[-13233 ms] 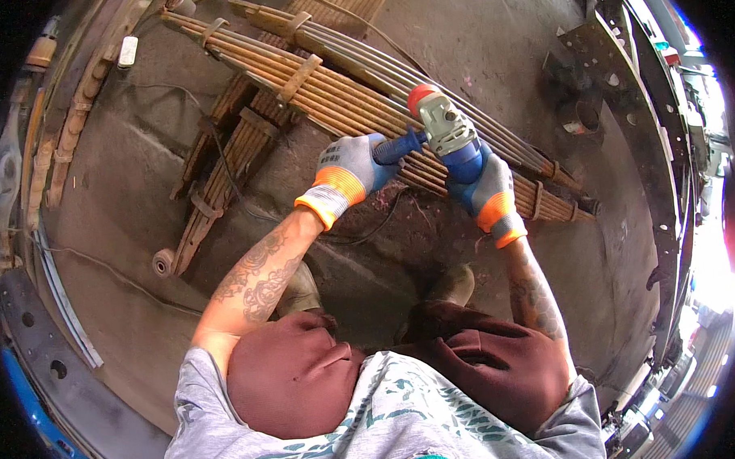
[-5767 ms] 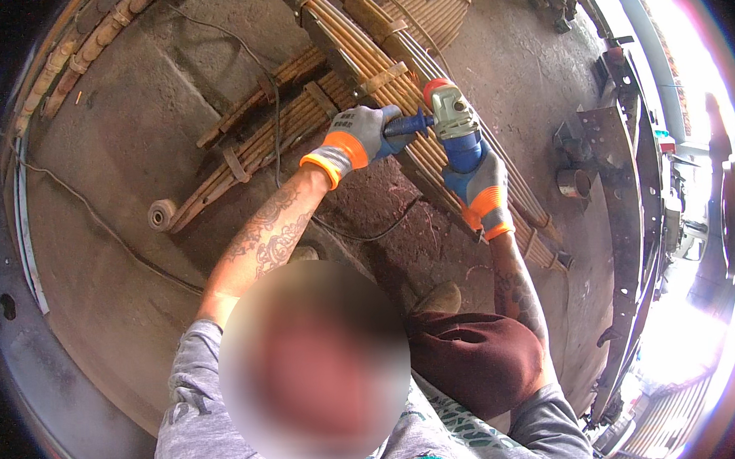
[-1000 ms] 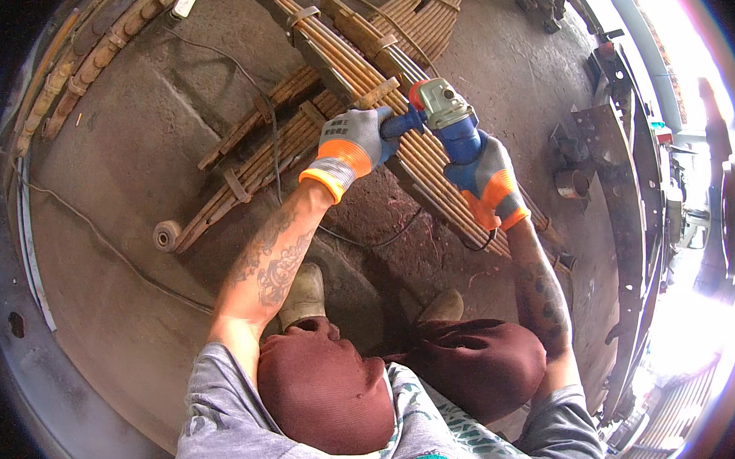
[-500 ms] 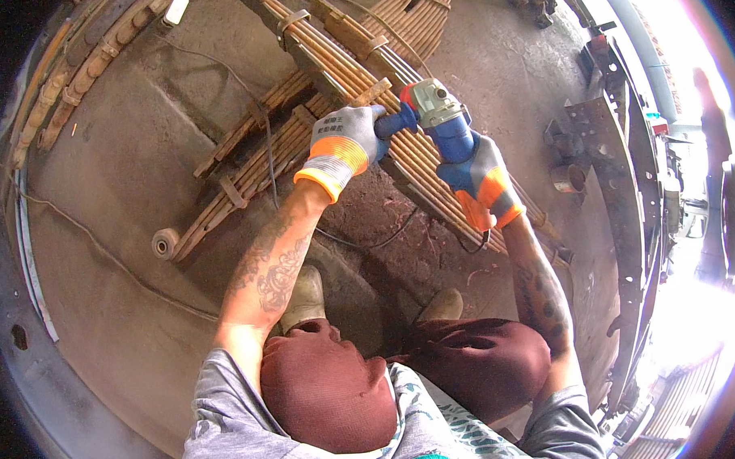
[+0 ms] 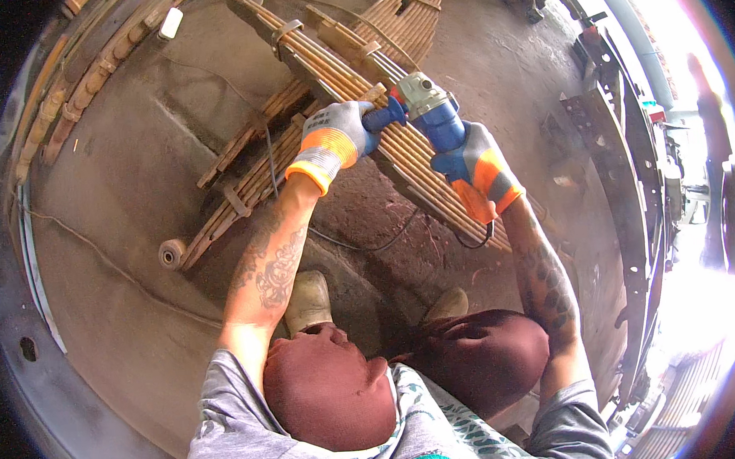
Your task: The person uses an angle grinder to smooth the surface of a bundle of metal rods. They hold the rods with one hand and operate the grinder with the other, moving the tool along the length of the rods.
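Observation:
An angle grinder [image 5: 441, 123] with a blue body and a grey-green gear head is held over a long stack of steel leaf springs [image 5: 321, 68]. My left hand [image 5: 332, 135], in a grey and orange work glove, is closed around its blue side handle [image 5: 386, 115]. The matching glove on my right hand [image 5: 480, 167] wraps the rear of the body. A red part shows beside the gear head; the disc is hidden, so I cannot tell whether it touches the steel. A black power cord [image 5: 477, 240] hangs beneath my right hand.
Another leaf spring pack with a rolled eye [image 5: 172, 253] lies on the floor at left, and a fanned stack [image 5: 405, 22] lies farther back. Dark steel frame rails [image 5: 616, 164] stand at right. A thin cable [image 5: 101, 251] crosses the left floor. My boot [image 5: 308, 300] is close to the springs.
The grinder and both hands have moved slightly left and farther from me along the spring stack. My view has shifted a little too. Both grips are the same.

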Motion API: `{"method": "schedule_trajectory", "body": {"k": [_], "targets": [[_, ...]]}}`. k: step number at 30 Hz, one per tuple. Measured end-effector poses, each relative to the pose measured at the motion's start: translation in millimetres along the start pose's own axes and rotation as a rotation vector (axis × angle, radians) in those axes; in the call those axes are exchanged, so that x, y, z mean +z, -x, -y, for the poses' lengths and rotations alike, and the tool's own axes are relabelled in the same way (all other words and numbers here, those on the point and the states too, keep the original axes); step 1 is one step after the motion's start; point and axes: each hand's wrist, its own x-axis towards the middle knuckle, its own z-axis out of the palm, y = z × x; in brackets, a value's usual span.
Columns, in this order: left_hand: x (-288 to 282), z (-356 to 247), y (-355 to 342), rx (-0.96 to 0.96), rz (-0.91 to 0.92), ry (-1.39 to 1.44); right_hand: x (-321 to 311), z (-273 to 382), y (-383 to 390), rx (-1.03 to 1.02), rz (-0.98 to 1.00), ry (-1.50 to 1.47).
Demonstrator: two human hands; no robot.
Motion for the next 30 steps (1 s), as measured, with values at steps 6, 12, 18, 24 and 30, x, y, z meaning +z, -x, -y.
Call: {"method": "schedule_trajectory", "body": {"k": [6, 12, 18, 24, 30], "targets": [[-2.5, -4.7, -11.3, -0.061, 0.096, -0.100, -2.0, -11.6, -3.2, -0.010, 0.049, -0.115], [-10.6, -12.1, -7.9, -0.086, 0.116, -0.144, -0.1, -16.9, -5.5, 0.068, 0.063, -0.113], [-23.4, -26.1, -5.9, -0.120, 0.184, -0.229, 8.7, -29.1, -6.8, 0.057, 0.089, -0.276], [-29.3, -58.5, -9.3, -0.079, 0.222, -0.250, -31.0, -18.5, 10.2, 0.145, 0.104, -0.159], [-32.8, -35.4, 0.7, -0.191, 0.178, -0.273, -13.1, -6.3, -10.0, 0.100, 0.201, -0.165]]}}
